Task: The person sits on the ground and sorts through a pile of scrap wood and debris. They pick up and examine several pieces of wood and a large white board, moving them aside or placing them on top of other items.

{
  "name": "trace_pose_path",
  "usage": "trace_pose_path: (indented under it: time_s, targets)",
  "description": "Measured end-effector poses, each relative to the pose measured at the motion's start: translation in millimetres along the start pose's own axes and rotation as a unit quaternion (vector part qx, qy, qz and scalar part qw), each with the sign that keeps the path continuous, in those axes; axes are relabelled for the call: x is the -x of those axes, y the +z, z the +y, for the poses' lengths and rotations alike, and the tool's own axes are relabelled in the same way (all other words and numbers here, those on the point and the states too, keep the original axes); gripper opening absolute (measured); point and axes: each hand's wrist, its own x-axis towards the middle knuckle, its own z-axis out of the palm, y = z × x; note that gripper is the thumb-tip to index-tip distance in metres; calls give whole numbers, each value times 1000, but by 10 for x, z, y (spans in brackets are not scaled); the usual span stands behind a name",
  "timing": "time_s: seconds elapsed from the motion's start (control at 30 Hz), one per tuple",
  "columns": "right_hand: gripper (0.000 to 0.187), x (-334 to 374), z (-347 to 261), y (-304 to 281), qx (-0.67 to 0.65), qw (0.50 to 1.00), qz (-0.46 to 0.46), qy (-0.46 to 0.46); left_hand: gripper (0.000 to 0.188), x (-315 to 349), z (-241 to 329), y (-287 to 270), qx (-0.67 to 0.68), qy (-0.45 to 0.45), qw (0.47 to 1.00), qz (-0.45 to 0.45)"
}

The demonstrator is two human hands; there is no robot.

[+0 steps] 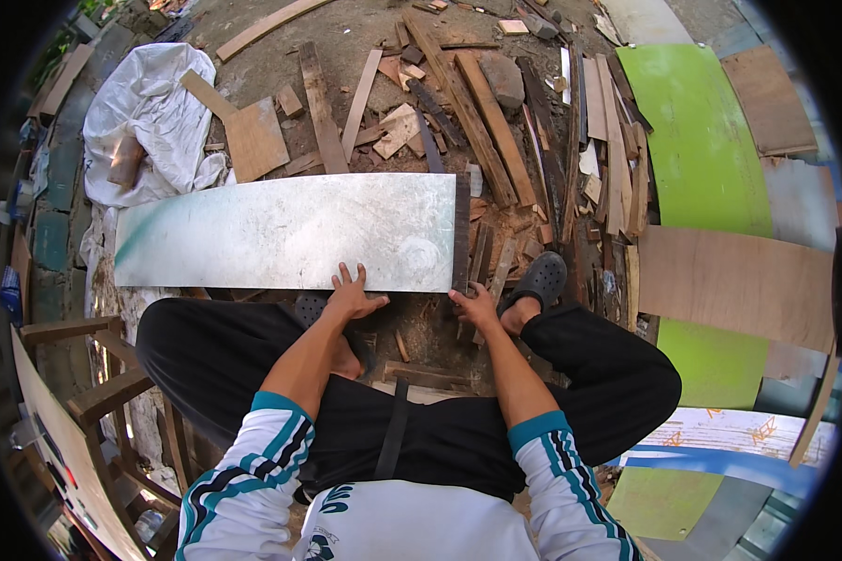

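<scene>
A long white board [290, 229] with a faint green tint at its left end lies crosswise in front of my knees. My left hand [354, 294] rests on its near edge, fingers spread flat over the surface. Along the board's right end runs a dark wooden strip [461, 229]. At the near end of this strip, by the board's corner, my right hand [475, 307] pinches it between thumb and fingers. Whatever supports the board from below is hidden.
Scrap wood [496, 122] lies scattered beyond the board. A white sack [150, 122] is at the far left, a wooden frame [112, 393] at the near left. Green panels [702, 140] and a brown plywood sheet [734, 280] lie to the right. My feet in dark clogs [540, 280] flank the workspace.
</scene>
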Motion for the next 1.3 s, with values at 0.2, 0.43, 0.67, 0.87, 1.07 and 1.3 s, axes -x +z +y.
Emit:
trace_pose_path:
  time_s: [0.2, 0.43, 0.67, 0.87, 1.07, 1.3]
  targets:
    - [82, 55, -69, 33, 6, 1000, -6, -9, 127, 3, 4, -9, 1, 3, 1000, -1]
    - [73, 33, -74, 68, -55, 998, -14, -11, 126, -8, -22, 19, 0, 5, 1000, 5]
    - [56, 4, -16, 61, -104, 995, -7, 2, 125, 30, 37, -23, -5, -1, 1000, -7]
    - [68, 5, 5, 50, -135, 990, -30, 11, 125, 47, 54, -40, -4, -5, 1000, -12]
    - [64, 29, 27, 71, -160, 987, -28, 2, 125, 42, 46, -32, -13, -4, 1000, -7]
    - [62, 138, -69, 112, -188, 982, -4, 29, 124, 59, 77, -49, -17, -15, 1000, -15]
